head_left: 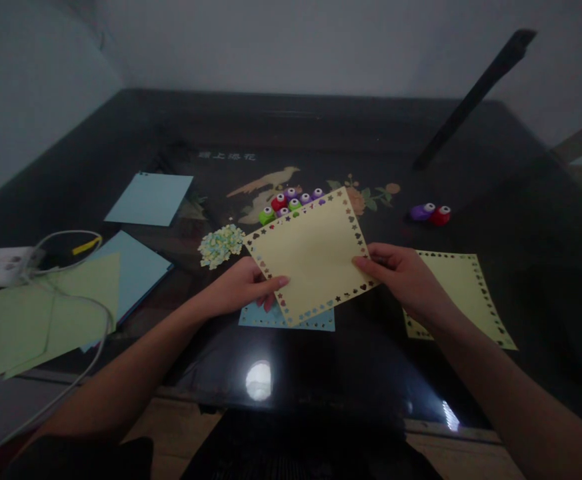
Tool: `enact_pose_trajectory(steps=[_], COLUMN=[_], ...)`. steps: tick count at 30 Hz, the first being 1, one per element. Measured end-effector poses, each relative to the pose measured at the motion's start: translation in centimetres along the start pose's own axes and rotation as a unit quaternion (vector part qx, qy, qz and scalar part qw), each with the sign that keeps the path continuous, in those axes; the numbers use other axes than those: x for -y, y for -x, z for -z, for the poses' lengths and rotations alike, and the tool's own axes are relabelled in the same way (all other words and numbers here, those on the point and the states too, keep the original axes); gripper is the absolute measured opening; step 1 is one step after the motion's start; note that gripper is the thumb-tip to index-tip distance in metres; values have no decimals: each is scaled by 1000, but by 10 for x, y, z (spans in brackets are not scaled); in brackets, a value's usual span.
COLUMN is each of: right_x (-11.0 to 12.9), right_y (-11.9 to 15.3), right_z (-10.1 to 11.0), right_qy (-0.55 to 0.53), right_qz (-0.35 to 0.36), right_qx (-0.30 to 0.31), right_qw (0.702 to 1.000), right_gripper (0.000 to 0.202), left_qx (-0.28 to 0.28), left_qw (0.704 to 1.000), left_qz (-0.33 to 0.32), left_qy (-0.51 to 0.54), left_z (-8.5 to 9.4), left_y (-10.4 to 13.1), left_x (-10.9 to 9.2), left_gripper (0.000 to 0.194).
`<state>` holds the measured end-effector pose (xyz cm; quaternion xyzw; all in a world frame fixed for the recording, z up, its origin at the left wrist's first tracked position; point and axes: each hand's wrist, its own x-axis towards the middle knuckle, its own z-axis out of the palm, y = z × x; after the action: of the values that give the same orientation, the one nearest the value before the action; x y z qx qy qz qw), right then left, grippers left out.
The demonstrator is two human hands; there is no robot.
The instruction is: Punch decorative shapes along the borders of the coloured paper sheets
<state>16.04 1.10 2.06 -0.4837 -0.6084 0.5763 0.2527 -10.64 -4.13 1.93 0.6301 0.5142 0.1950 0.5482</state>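
Observation:
Between both hands I hold up a yellow sheet of paper (315, 257), tilted, with small shapes such as stars and hearts punched along its edges. My left hand (248, 287) pinches its lower left edge, thumb on top. My right hand (401, 270) grips the right edge the same way. Partly hidden beneath it, a blue punched sheet (315, 325) lies on the table. Another yellow punched sheet (455, 287) rests under my right forearm. Just behind the held paper stand several small coloured craft punches (280, 202), partly covered by it.
A heap of paper cut-outs (221, 245) lies left of centre. Two more punches, purple (422, 212) and red (441, 215), sit at right. At left are a blue sheet (151, 199), stacked blue paper (135, 267), green paper (15, 327) and a white cable (101, 340). The dark table (301, 367) is glossy.

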Motion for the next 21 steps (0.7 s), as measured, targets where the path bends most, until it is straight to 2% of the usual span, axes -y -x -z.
enact_pose_trajectory(steps=[21], right_x=[5], right_y=[2], right_z=[-5], right_qy=[-40], right_qz=[-1], right_qx=[-19], right_qw=[999], right_gripper=[14], left_qx=[3], left_qw=[1000], left_qz=[-9], left_qy=[5], left_z=[1], left_y=[-1], left_x=[0], left_gripper=[35])
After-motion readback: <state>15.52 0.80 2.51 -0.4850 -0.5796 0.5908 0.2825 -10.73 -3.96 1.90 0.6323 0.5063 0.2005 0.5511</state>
